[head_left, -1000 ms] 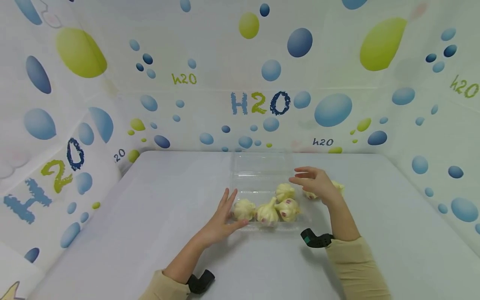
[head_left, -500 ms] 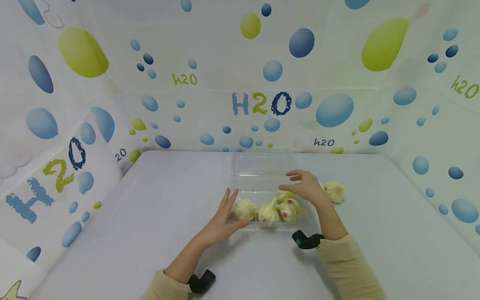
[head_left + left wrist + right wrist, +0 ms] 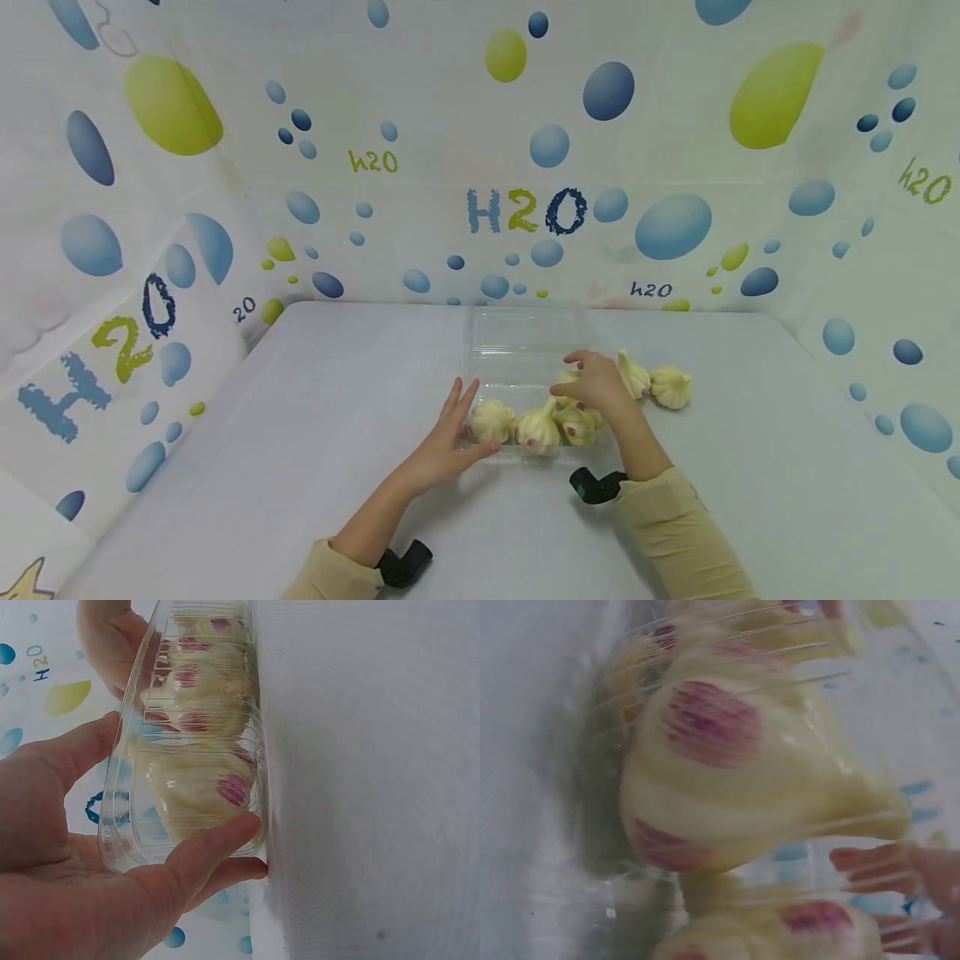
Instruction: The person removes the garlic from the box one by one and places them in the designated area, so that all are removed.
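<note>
A clear plastic clamshell box (image 3: 491, 372) lies with its lid (image 3: 525, 331) folded back, away from me. Several pale garlic bulbs with purple marks fill its near half, among them a left bulb (image 3: 491, 421) and a middle bulb (image 3: 537, 430). My left hand (image 3: 450, 446) rests against the box's left front corner, fingers straight and spread, thumb along the front wall. Over the box's right side, my right hand (image 3: 600, 382) has its fingers apart around a rear bulb (image 3: 567, 381), partly hidden by them. Purple-marked garlic (image 3: 199, 784) shows through the ribbed wall in the left wrist view.
To the right of the box, two more garlic bulbs lie on the white table, a nearer-in one (image 3: 633, 375) and an outer one (image 3: 671, 387). A patterned sheet (image 3: 420, 225) rises behind the table and along both sides.
My right hand has moved left from above the loose bulbs to over the box's right rear, uncovering the loose bulbs. The left hand and the box keep their places.
</note>
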Motion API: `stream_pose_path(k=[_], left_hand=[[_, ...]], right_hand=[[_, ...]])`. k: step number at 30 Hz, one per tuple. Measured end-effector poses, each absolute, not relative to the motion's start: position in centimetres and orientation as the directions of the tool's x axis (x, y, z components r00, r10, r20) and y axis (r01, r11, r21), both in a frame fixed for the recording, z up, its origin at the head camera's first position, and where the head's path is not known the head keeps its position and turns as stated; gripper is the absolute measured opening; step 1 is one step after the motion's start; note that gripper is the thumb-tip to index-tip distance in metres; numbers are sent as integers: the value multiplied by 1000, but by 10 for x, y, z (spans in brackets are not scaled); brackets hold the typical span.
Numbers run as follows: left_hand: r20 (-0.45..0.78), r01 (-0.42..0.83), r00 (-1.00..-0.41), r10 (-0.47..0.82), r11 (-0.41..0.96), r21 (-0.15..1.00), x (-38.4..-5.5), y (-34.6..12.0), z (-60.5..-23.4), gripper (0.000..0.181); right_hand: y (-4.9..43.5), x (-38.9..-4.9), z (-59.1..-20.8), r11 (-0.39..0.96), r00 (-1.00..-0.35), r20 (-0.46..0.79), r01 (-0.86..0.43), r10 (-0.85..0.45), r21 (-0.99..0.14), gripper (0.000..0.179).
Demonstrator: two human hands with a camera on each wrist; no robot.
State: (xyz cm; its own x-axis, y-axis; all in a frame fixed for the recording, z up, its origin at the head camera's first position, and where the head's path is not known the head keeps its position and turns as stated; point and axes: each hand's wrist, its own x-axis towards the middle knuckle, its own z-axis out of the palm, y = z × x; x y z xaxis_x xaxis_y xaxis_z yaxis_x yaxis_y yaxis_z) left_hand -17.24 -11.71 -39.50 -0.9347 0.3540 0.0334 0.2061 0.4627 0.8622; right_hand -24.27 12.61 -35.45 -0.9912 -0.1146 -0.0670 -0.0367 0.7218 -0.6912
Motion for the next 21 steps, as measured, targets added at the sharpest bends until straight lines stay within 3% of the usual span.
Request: stream_pose_path(k=[11,21], left_hand=[[37,214,-934,356,473,855,-173,-116,-395,88],[33,206,-934,355,461,863,-173,-117,-396,88]], right_hand=[[122,-249,-366,766,-994,-3,-83,-109,-637,51],[118,-253,-374,788,-993,-20,-82,-120,-610,52]])
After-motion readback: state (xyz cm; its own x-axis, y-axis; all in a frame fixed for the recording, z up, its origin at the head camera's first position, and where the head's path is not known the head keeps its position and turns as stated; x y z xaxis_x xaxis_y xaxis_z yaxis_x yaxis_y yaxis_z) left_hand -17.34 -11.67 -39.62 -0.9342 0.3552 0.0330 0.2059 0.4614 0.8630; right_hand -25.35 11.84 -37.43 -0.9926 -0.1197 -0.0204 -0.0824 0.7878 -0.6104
